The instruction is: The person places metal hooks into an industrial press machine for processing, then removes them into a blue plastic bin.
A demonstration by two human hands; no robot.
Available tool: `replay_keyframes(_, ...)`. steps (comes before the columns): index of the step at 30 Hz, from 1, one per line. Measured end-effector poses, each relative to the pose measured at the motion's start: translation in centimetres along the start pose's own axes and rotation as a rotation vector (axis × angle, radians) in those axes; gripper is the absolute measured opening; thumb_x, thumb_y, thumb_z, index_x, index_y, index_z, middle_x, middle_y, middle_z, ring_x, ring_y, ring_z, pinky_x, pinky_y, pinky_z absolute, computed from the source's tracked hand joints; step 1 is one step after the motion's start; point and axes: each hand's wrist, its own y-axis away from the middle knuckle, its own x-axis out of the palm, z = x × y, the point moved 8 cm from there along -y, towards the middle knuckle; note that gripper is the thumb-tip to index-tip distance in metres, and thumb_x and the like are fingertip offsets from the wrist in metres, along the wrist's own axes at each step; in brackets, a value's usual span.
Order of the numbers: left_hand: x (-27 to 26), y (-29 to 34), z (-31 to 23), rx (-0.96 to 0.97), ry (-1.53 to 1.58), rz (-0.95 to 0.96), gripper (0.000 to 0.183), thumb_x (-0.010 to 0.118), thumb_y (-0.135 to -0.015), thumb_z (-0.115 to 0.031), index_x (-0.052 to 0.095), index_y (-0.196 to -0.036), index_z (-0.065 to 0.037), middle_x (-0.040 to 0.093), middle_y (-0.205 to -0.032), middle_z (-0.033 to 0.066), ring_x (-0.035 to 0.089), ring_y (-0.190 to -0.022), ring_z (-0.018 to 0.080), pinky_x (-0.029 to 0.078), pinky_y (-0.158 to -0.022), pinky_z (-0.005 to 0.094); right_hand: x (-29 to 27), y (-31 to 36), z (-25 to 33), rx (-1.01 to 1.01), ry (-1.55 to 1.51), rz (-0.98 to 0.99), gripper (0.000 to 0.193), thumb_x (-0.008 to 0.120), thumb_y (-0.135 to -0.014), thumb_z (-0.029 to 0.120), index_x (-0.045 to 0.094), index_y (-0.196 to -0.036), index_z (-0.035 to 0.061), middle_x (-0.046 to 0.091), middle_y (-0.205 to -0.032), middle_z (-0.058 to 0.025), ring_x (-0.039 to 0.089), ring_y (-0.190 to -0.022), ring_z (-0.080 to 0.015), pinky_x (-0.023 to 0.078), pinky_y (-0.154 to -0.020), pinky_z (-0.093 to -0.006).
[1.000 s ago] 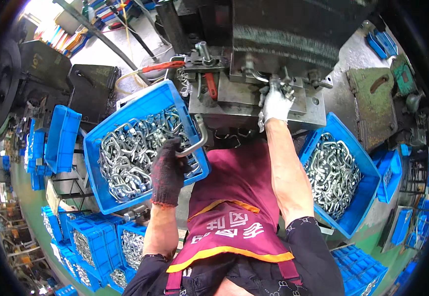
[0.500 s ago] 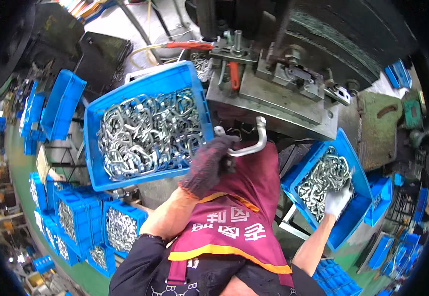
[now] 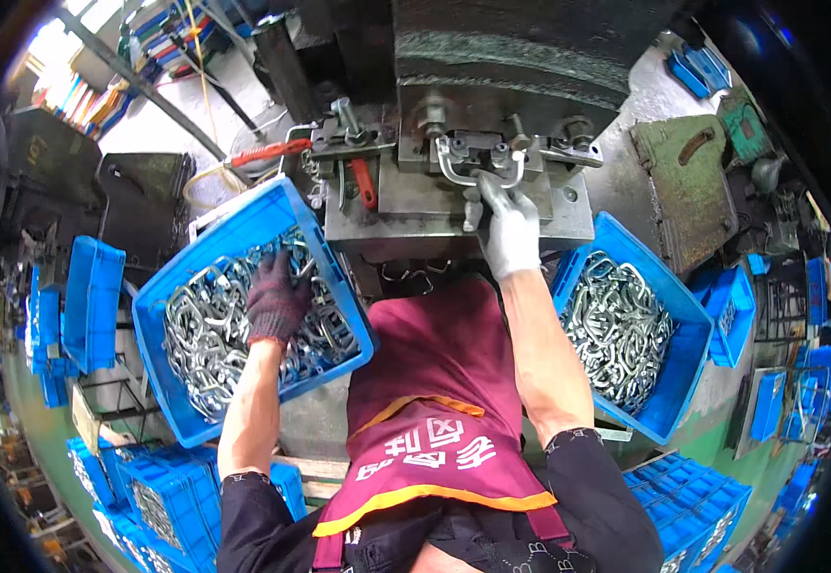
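Observation:
My right hand [image 3: 511, 227], in a white glove, is closed on the bottom bend of a U-shaped metal rod [image 3: 455, 178]. The rod's two ends point away from me, against the tooling block [image 3: 477, 148] of a press. In a dark knit glove, my left hand [image 3: 277, 301] reaches into the blue bin at the left [image 3: 159, 355]. Its fingers look apart and touch the pile of bent metal rods [image 3: 210, 325] there; some fingertips are hard to make out among them.
A second blue bin [image 3: 690, 368] of bent rods stands at the right of the press. On the metal press bed [image 3: 415, 224] lie a red-handled tool [image 3: 365, 183] and, further left, a red tool with a hose [image 3: 272, 151]. Stacked blue crates [image 3: 172, 501] stand behind on the left.
My left hand has gone from holding a bent rod above my lap into the left bin. My right hand has left the right bin and now holds a rod at the press. The view has turned.

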Motion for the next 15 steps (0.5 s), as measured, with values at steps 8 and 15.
replay_keyframes(8,7.1,-1.2,1.0,0.099,-0.305,0.529,0.053,0.063,-0.077,-0.036,0.054,-0.123,-0.012,0.065,-0.099,0.0175,0.061,-0.094,0.0396,0.051,-0.076,0.0487,0.7,-1.1,-1.6,0.051,0.184,-0.151,0.033,0.062,-0.091,0.03,0.057,-0.078,-0.0003,0.058,-0.061,-0.0101,0.049,-0.04,-0.0155,0.037,-0.035,-0.0295)
replay_keyframes(15,4.9,-1.5,-0.9,0.237,-0.267,0.541,0.033,0.06,-0.079,-0.042,0.07,-0.1,-0.018,0.068,-0.092,0.0156,0.066,-0.087,0.0352,0.053,-0.075,0.0453,0.4,-3.1,-1.2,-0.014,0.187,-0.224,0.038,0.065,-0.089,0.03,0.056,-0.066,0.0015,0.053,-0.054,-0.0078,0.047,-0.039,-0.015,0.036,-0.035,-0.0291)
